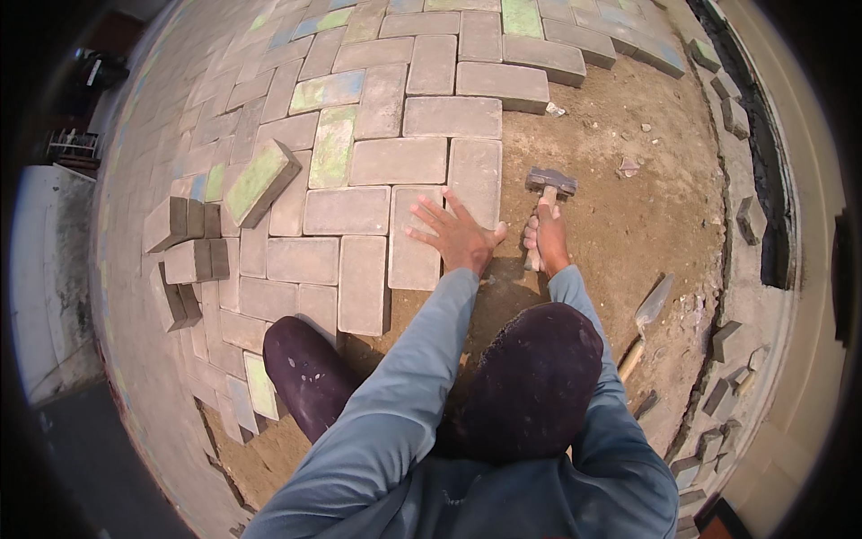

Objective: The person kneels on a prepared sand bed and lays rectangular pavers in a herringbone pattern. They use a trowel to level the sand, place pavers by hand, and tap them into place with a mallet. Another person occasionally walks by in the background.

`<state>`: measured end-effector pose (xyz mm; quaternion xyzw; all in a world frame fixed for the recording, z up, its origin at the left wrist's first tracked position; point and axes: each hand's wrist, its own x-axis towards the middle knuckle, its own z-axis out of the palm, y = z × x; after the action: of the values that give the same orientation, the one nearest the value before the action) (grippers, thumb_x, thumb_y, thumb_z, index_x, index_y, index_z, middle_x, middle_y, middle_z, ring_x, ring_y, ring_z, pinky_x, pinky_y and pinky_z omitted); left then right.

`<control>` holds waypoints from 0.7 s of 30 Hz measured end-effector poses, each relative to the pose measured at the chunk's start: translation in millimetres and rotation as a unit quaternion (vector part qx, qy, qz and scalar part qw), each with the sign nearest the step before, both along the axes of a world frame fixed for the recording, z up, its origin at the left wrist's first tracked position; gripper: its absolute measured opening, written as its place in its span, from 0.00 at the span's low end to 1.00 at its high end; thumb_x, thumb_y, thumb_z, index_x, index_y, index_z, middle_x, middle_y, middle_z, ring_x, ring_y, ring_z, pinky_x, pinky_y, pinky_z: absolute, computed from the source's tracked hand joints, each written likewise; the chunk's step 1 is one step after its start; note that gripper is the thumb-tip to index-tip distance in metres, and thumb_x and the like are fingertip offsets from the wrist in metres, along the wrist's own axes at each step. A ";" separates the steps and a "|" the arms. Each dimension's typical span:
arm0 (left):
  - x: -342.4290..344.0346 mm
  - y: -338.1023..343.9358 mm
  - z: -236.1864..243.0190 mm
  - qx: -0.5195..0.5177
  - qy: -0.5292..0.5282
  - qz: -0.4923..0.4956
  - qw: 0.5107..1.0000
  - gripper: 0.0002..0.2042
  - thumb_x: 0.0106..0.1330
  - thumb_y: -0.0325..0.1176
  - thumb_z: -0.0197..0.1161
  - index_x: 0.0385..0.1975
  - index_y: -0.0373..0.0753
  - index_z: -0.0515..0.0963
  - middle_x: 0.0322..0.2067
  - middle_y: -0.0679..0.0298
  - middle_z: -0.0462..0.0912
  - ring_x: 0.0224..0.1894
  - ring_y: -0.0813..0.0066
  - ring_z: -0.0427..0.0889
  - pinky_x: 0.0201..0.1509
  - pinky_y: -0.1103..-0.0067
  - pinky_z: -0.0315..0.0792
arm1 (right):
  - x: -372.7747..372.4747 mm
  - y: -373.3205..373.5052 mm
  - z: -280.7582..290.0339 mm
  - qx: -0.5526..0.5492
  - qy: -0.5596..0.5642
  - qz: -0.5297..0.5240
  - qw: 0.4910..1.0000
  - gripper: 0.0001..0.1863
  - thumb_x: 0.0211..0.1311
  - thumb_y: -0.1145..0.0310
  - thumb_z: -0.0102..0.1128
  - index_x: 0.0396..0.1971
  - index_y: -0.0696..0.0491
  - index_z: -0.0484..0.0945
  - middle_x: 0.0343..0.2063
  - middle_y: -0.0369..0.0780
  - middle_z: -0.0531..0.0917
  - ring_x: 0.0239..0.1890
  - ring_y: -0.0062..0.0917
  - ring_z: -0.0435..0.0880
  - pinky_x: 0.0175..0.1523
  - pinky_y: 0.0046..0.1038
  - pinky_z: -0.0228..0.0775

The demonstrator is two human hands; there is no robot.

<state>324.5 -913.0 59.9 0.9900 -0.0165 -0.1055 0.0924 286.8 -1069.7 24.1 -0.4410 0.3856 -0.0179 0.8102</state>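
My left hand (460, 235) lies with spread fingers on the laid pavers, across the edge between a grey paver (415, 260) and the paver (476, 180) to its right. In my right hand (549, 235) is a hammer (551, 181), held by its handle close below the head. The dark metal head points away from me, just above or on the bare sand (611, 216); I cannot tell if it touches. My fingers wrap round the handle, whose lower end shows beneath them. Both forearms reach forward past my knees.
Loose pavers (180, 260) are stacked at the left, with a green-faced paver (260, 182) tilted beside them. A trowel (654, 301) with a wooden handle lies on the sand at the right. Broken paver pieces (718, 400) line the right edge by a dark trench (778, 225).
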 end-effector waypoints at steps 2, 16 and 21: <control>3.3 1.5 -4.2 -0.020 -0.019 0.004 1.000 0.66 0.52 0.72 0.65 0.77 0.29 0.39 0.73 0.23 0.32 0.75 0.22 0.25 0.66 0.26 0.22 | 14.0 12.5 0.4 0.010 0.029 0.068 0.997 0.14 0.78 0.54 0.50 0.38 0.47 0.63 0.20 0.29 0.64 0.15 0.14 0.61 0.17 0.22 0.54; -1.9 -5.8 -3.5 0.041 0.004 0.000 0.999 0.65 0.53 0.74 0.63 0.78 0.31 0.37 0.73 0.24 0.33 0.75 0.19 0.26 0.66 0.26 0.25 | 35.2 -8.6 -3.1 0.028 0.032 0.153 0.987 0.14 0.77 0.53 0.53 0.36 0.45 0.64 0.20 0.29 0.64 0.16 0.14 0.61 0.17 0.20 0.55; -2.7 -12.7 2.3 0.027 0.021 -0.027 0.999 0.65 0.53 0.70 0.66 0.77 0.30 0.37 0.75 0.28 0.35 0.76 0.23 0.28 0.67 0.27 0.25 | 26.7 -22.0 13.1 -0.444 -0.032 0.152 0.883 0.16 0.75 0.55 0.55 0.42 0.53 0.66 0.23 0.47 0.78 0.20 0.42 0.77 0.23 0.39 0.66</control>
<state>321.8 -925.7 62.2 0.9888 -0.0389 -0.1293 0.0634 313.5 -1091.6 37.2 -0.8068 0.2399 -0.0781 0.5343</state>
